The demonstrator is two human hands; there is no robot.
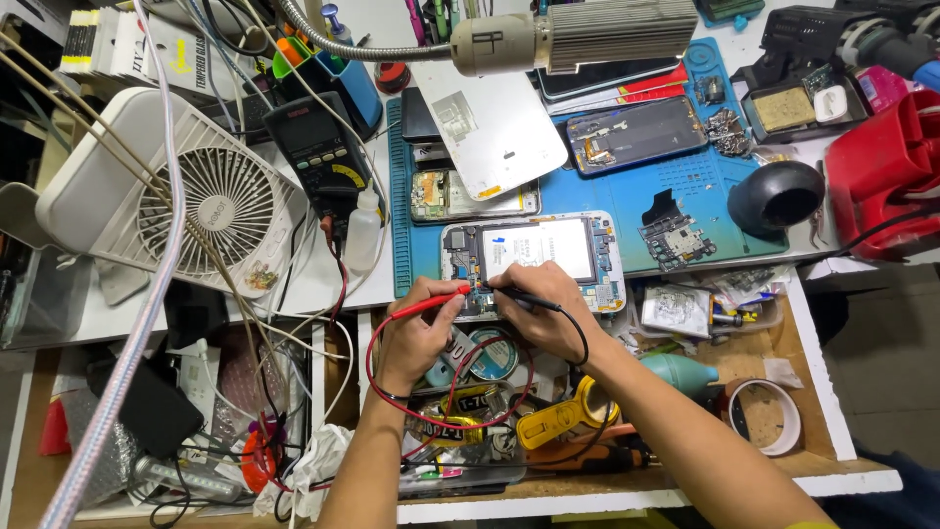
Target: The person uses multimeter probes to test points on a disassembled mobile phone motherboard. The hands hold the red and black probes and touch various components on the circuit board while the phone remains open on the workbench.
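the left hand (416, 328) pinched a red probe (431, 304), its tip touching the opened phone (534, 257) just ahead of the fingers. the right hand (543, 309) gripped a black probe (524, 297) beside it, tip on the same board. a multimeter (318, 147) sat well up-left of both grips.

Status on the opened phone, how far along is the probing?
Done: the opened phone lies on the blue mat, back off, board exposed. In hand: left hand holds the red probe, right hand the black probe, tips at its lower edge. Left: the phone is not yet closed.
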